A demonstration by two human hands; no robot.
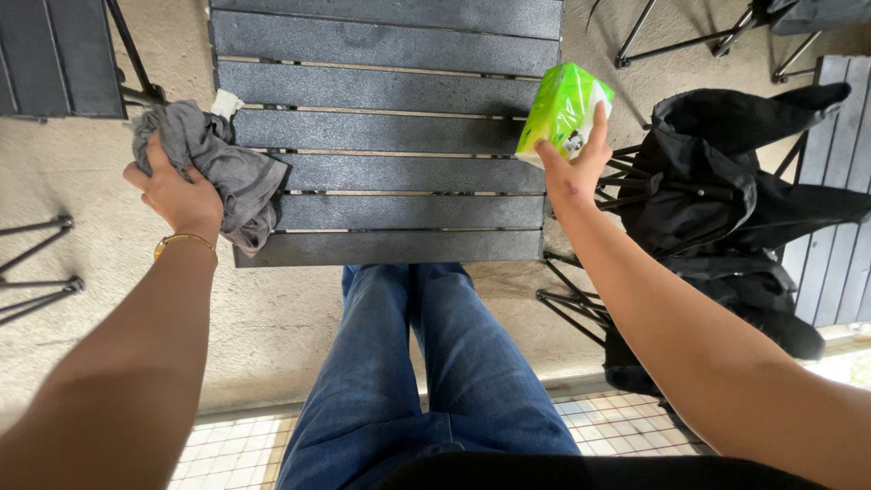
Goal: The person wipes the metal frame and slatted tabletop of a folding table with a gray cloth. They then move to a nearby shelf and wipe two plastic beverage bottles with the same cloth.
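Observation:
My left hand (177,195) grips a crumpled grey cloth (222,163) at the left edge of a dark slatted table (390,136); part of the cloth hangs over the table's near left corner. My right hand (576,168) holds a bright green soft pack of tissues (562,107) above the table's right edge. A thin gold bracelet circles my left wrist. My legs in blue jeans stand just before the table's near edge.
A folding chair with black clothing (726,209) draped over it stands to the right of the table. Another dark slatted surface (54,59) is at the top left, and one more (839,191) at the far right. Metal chair legs show on the concrete floor.

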